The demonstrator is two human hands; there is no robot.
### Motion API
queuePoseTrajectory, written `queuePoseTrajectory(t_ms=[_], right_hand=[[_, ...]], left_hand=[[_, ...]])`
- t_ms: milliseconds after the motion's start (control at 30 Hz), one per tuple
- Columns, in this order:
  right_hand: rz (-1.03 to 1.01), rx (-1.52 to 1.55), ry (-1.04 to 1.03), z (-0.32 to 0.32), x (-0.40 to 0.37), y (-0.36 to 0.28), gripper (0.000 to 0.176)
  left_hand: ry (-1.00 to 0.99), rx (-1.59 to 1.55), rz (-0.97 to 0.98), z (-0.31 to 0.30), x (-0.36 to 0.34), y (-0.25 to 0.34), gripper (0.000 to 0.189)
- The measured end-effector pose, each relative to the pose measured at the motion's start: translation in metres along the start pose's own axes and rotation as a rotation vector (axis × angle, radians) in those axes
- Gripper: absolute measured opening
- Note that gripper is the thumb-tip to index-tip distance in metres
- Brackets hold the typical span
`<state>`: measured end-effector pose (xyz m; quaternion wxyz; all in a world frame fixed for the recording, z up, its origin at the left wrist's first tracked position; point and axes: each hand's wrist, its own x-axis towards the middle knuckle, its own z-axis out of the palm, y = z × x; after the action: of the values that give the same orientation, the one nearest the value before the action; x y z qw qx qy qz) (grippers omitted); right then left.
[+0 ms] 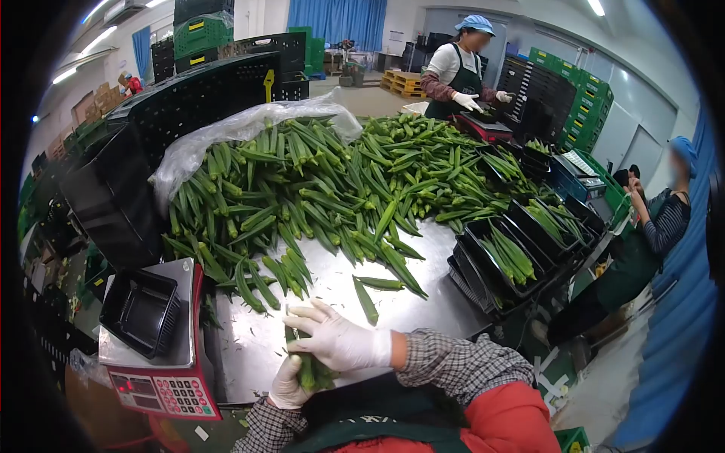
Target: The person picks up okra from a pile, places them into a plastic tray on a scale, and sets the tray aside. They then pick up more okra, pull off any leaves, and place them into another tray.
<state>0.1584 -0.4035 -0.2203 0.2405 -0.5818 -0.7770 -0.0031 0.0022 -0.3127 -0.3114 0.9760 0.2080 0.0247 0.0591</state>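
Observation:
Near the table's front edge, my two white-gloved hands close around a small bunch of okra (307,371). My left hand (288,385) grips it from below and to the left. Over its top and right side lies my right hand (340,341), fingers curled, hiding much of the bunch. A large heap of loose okra (325,189) covers the back of the metal table (332,291), and two single pods (366,300) lie just beyond my right hand. To the left, a black plastic tray (143,313) sits on a red digital scale (181,362).
Black trays filled with okra (507,253) stand at the table's right edge. A crumpled clear plastic sheet (249,130) and a black crate (196,94) border the heap at the back left. One co-worker (461,72) stands across the table; another person (649,234) is at the right.

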Motion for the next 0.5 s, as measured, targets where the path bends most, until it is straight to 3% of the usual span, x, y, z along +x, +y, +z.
queuePoseTrajectory(t_ms=[33, 100, 167, 200, 233, 267, 333, 500], right_hand=[[-0.016, -0.066, 0.164, 0.006, 0.004, -0.003, 0.033], [0.406, 0.655, 0.292, 0.008, 0.001, 0.022, 0.032], [0.662, 0.268, 0.241, 0.004, -0.015, 0.072, 0.031], [0.618, -0.472, 0.104, -0.021, -0.027, 0.085, 0.031], [0.694, -0.392, 0.256, -0.039, -0.045, 0.083, 0.031], [0.923, -0.564, 0.095, -0.040, -0.063, 0.097, 0.030], [1.169, -0.390, -0.039, -0.033, -0.092, 0.123, 0.030], [1.072, -0.365, 0.215, -0.026, -0.112, 0.135, 0.031]], left_hand=[[0.122, 0.086, 0.139, 0.018, 0.002, -0.004, 0.058], [0.044, -0.057, 0.067, 0.002, 0.007, 0.000, 0.057], [0.023, -0.129, 0.080, -0.005, 0.005, -0.001, 0.057], [0.012, -0.105, 0.101, -0.007, 0.005, -0.002, 0.060], [0.030, -0.097, 0.107, -0.005, 0.004, -0.004, 0.061], [0.056, -0.093, 0.113, -0.001, 0.004, -0.005, 0.062], [0.075, -0.028, 0.119, 0.000, 0.005, -0.005, 0.066], [0.081, -0.026, 0.130, 0.009, 0.006, -0.002, 0.065]])
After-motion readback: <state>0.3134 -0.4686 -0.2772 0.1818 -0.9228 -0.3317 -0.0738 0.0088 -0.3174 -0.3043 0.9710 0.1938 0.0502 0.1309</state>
